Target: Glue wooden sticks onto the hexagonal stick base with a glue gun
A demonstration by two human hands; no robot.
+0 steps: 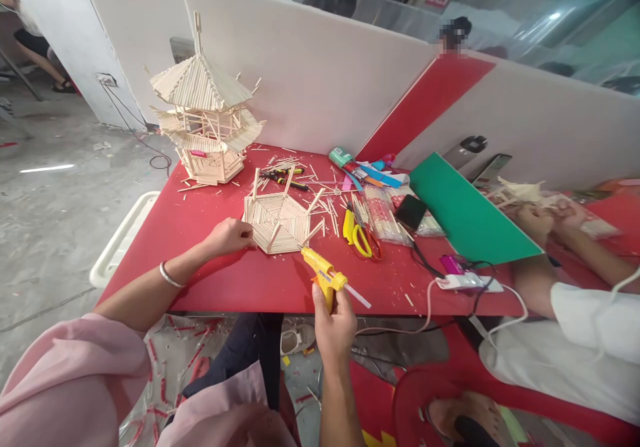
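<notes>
A flat many-sided platform of pale wooden sticks [277,220] lies on the red table [210,287], with several short posts standing on its edge. At its left edge is my left hand [231,237], fingers curled together against the rim; whether a small piece is between them is hidden. My right hand [334,313] is wrapped round the handle of a yellow glue gun [323,270], a glue stick poking from its back. The gun's nozzle points at the platform's front right corner, close to a post.
A stick pagoda [205,113] stands at the back left. Pliers [287,177], loose sticks, yellow scissors [357,233], bagged sticks [383,213] and a black box [411,212] lie behind and right. Beyond a green board [475,213] are another person's hands. A power strip [470,283] sits front right.
</notes>
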